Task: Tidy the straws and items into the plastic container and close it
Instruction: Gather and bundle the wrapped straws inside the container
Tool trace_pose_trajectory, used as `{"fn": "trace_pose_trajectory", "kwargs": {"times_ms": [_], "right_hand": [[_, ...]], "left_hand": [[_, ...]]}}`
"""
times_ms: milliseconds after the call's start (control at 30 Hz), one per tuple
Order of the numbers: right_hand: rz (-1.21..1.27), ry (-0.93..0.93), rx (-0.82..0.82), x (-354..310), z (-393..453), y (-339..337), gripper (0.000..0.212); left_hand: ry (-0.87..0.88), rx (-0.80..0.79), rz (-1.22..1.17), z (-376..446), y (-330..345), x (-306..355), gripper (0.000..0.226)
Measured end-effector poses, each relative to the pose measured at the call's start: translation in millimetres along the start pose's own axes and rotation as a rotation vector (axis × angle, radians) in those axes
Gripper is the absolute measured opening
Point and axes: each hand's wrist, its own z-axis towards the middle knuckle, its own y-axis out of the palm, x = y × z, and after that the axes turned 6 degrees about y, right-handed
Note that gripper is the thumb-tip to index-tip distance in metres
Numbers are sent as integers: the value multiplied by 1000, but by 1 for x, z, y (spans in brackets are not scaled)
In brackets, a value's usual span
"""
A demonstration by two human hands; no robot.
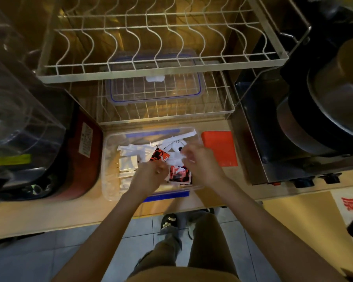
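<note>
A clear plastic container (110, 180) with blue clips stands open on the counter in front of me. Inside lie white paper-wrapped straws (130, 151) and red, black and white sachets (179, 174). Both hands are inside the container. My left hand (149, 174) is curled over the pile near its middle. My right hand (200, 161) is blurred, fingers closed around white wrapped items (176, 157). The container's clear lid (155, 88) with a blue seal lies on the lower wire shelf behind the container.
A two-level wire dish rack (161, 64) stands behind the container. A red pad (220, 147) lies right of it. A dark red appliance (77, 159) sits to the left, a steel appliance with pots (306, 129) to the right.
</note>
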Motion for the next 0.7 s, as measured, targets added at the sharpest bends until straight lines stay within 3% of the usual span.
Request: {"fn": "trace_pose_trajectory", "kwargs": {"times_ms": [100, 267, 700], "right_hand": [[-266, -9, -204, -3, 10, 16, 31], [-658, -38, -233, -4, 21, 35, 34], [-638, 18, -212, -4, 20, 40, 33]], "left_hand": [[-43, 201, 96, 11, -2, -4, 18], [-146, 206, 199, 23, -5, 4, 38], [-197, 174, 279, 30, -1, -2, 45]]}}
